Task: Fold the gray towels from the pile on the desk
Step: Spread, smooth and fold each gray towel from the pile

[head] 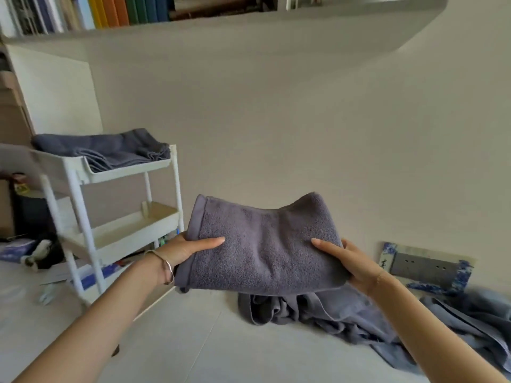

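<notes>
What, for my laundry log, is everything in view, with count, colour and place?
desk: one, pale, bottom
folded towel: one, gray, held up, centre
towel pile: one heap, gray, on the desk, right
cart: one, white, left
stacked towels: a few, gray, cart's top tray
books: many, mixed colours, shelf at top
socket: one, gray, wall at right
bracelet: one, silver, left wrist
left hand: one, grips the folded towel's left edge
right hand: one, grips its right edge
</notes>
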A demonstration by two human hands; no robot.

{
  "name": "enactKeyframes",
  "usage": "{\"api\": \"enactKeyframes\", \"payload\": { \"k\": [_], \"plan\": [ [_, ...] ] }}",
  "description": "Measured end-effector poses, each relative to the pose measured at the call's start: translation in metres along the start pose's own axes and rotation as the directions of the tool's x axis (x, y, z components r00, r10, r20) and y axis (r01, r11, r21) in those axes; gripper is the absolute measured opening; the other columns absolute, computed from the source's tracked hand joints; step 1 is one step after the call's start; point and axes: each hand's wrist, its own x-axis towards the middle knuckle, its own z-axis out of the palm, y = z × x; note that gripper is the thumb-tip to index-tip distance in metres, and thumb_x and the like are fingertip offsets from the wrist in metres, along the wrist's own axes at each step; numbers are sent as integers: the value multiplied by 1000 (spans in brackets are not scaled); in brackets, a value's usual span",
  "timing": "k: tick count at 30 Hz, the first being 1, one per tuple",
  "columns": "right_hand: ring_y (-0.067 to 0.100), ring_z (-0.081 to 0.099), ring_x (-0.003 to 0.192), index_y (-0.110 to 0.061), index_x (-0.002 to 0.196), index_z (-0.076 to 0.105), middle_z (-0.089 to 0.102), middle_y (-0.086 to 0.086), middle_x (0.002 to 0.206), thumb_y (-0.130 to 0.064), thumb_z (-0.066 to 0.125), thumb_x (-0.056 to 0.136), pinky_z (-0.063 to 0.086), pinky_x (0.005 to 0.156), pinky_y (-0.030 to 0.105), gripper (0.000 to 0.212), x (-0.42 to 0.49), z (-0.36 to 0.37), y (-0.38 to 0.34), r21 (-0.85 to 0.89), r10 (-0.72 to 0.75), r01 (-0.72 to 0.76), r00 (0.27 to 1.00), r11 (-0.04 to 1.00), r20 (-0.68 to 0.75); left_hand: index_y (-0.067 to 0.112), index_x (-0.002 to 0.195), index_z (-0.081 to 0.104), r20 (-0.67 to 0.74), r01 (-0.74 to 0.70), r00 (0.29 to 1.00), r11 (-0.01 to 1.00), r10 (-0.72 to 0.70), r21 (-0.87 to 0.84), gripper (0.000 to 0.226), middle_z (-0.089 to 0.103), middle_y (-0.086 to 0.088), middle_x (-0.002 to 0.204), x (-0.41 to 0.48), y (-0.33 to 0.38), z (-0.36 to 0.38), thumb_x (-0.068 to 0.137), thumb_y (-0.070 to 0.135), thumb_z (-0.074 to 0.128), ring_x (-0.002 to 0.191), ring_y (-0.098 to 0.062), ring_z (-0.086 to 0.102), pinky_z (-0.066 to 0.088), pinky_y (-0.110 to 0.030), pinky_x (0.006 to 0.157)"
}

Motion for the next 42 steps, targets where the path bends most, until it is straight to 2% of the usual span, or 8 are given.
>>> {"api": "enactKeyframes", "payload": {
  "k": [3,8,16,20,25,33,38,42],
  "plan": [
    [21,69,91,-11,109,63,72,8,101,-35,81,63,54,71,28,55,32,14,-32,13,-75,74,994,997,84,11,97,66,-105,-87,991,996,86,3,81,74,-8,92,-6,22,-13,27,39,94,80,-21,72,54,-28,65],
    [20,68,95,-14,106,64,72,6,103,-38,74,64,53,79,30,50,82,57,-92,-3,-199,207,944,978,262,12,100,66,-339,-167,928,986,155,-7,31,74,-6,87,-25,60,-40,72,18,76,84,-22,69,53,-34,78],
    [21,66,99,-16,108,65,70,5,107,-34,72,77,52,84,34,37,146,145,-170,1,-326,365,830,931,452,20,97,66,-526,-239,807,963,269,125,68,75,-2,89,-54,125,-99,37,39,92,81,-17,71,53,-30,75],
    [20,65,100,-19,113,64,69,3,109,-33,73,77,51,83,32,40,179,181,-197,12,-369,417,790,909,489,21,104,64,-553,-242,786,961,275,133,45,72,-3,95,-48,144,-125,64,32,82,89,-19,67,51,-35,87],
    [22,64,102,-18,115,63,68,3,112,-34,75,75,50,85,34,44,227,233,-224,15,-400,455,766,890,503,17,115,62,-603,-257,748,958,279,124,66,68,-7,110,-26,167,-170,56,39,80,103,-25,64,47,-43,98],
    [26,63,102,-22,108,64,66,6,113,-36,76,73,50,93,43,40,303,316,-254,49,-458,505,733,862,503,16,103,63,-691,-294,660,948,294,123,34,67,-9,106,23,201,-243,78,38,70,97,-24,63,50,-33,82],
    [28,62,102,-24,106,63,64,7,114,-37,76,74,49,95,46,38,337,351,-247,17,-444,513,725,858,527,11,114,60,-739,-206,634,971,227,122,47,64,-11,112,47,197,-272,78,39,71,105,-27,60,46,-39,98],
    [28,61,103,-20,114,60,63,7,115,-38,74,76,49,93,43,45,359,361,-231,-64,-402,512,740,857,539,8,110,59,-760,-165,624,981,185,104,42,64,-11,107,65,187,-282,80,35,70,91,-24,61,49,-35,84]
  ]
}}
